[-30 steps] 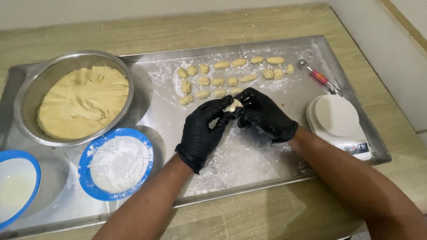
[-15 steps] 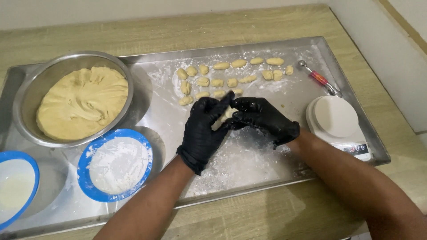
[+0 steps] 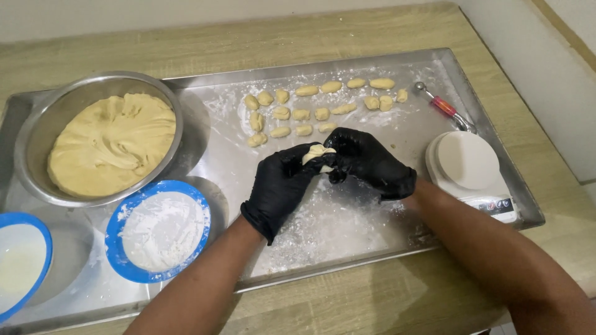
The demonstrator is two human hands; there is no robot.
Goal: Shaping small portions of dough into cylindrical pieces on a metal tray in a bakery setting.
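I am seeing both hands closing on one dough piece (image 3: pixel 316 154) – left hand (image 3: pixel 282 186) cupping under, right hand (image 3: pixel 369 162) pinching | shaped pieces (image 3: pixel 310 108) lying in rows on floured tray (image 3: pixel 347 229), apart so not sticking | bowl (image 3: pixel 37 124) standing near left.

This looks like a kitchen set up for pastry or baking work. A wooden tabletop (image 3: pixel 347 31) carries a large floured steel tray (image 3: pixel 385 248), and on it stand a metal bowl of pale dough (image 3: pixel 112 142), a blue bowl of flour (image 3: pixel 162 231), rows of small shaped dough pieces (image 3: pixel 310 105) and a white kitchen scale (image 3: pixel 469 162). Black food-handling gloves (image 3: pixel 279 186) fit the same picture.
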